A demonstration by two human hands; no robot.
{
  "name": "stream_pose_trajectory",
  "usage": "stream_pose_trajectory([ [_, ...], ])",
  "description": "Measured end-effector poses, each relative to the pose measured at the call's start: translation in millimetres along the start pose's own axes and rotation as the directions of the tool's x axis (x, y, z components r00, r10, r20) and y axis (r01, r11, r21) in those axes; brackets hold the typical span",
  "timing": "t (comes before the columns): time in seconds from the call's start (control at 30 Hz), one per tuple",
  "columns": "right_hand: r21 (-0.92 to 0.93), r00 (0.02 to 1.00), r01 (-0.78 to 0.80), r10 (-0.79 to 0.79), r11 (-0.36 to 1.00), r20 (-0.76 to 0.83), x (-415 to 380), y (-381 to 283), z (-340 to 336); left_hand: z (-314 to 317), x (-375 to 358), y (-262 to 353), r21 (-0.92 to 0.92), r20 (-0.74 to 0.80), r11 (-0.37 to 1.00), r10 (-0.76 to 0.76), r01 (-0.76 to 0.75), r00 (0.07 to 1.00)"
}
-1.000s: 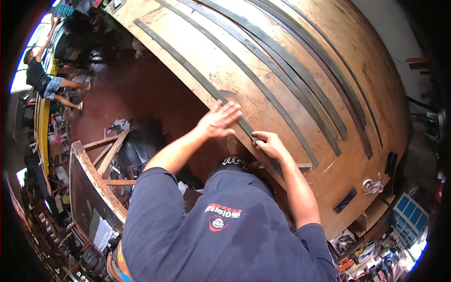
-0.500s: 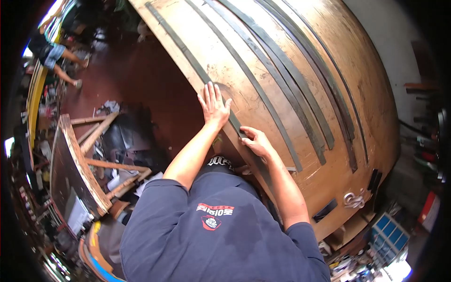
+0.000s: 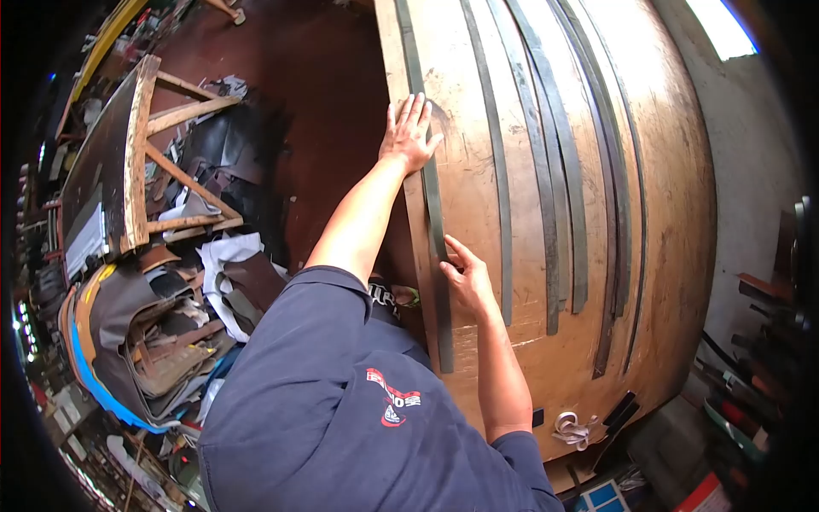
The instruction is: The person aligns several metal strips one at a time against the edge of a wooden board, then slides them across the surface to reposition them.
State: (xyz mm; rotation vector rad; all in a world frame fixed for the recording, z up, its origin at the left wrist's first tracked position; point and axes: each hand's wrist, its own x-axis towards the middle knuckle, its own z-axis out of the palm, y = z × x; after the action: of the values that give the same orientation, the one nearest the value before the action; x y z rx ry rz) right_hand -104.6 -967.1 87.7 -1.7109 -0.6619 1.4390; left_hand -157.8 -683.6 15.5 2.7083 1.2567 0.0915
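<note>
A long dark strip (image 3: 439,316) lies along the left edge of a wooden table (image 3: 567,369). My left hand (image 3: 410,135) is flat across this strip near the table edge, fingers spread and pointing away from me. Lower down, my right hand (image 3: 469,277) is beside the same strip, index finger and thumb stretched apart, their tips right at its edge. The nearest neighbouring strip (image 3: 502,213) runs to the right of my hands. Several more dark strips (image 3: 553,213) lie roughly parallel farther right.
A white roll with loose ribbon (image 3: 573,429) and a black block (image 3: 620,411) sit near the table's close end. To the left stand a wooden frame (image 3: 139,162) and a container heaped with scraps (image 3: 171,350). Another person's foot (image 3: 239,16) shows at the top.
The view has turned, so the strips now run more upright. My left hand remains flat on the strip. The fingers of my right hand have stretched out more beside it.
</note>
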Motion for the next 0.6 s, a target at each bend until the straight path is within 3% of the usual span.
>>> stream_pose_trajectory([
  [0.17, 0.163, 0.998, 0.057, -0.057, 0.985, -0.006, 3.7, 26.2, 0.1, -2.9, -0.6, 1.6, 0.037, 0.001, 0.999, -0.006, 0.006, 1.0],
  [0.37, 0.008, 0.996, 0.077, -0.077, 0.997, -0.048, 11.0, 45.3, 3.8, -1.0, -0.4, 1.0, 0.052, -0.014, 0.999, 0.001, 0.0, 1.0],
  [0.6, 0.016, 0.998, 0.059, -0.058, 0.998, -0.036, 9.6, 34.0, 2.8, 1.4, 1.3, -0.2, 0.059, -0.007, 0.998, 0.005, -0.004, 1.0],
])
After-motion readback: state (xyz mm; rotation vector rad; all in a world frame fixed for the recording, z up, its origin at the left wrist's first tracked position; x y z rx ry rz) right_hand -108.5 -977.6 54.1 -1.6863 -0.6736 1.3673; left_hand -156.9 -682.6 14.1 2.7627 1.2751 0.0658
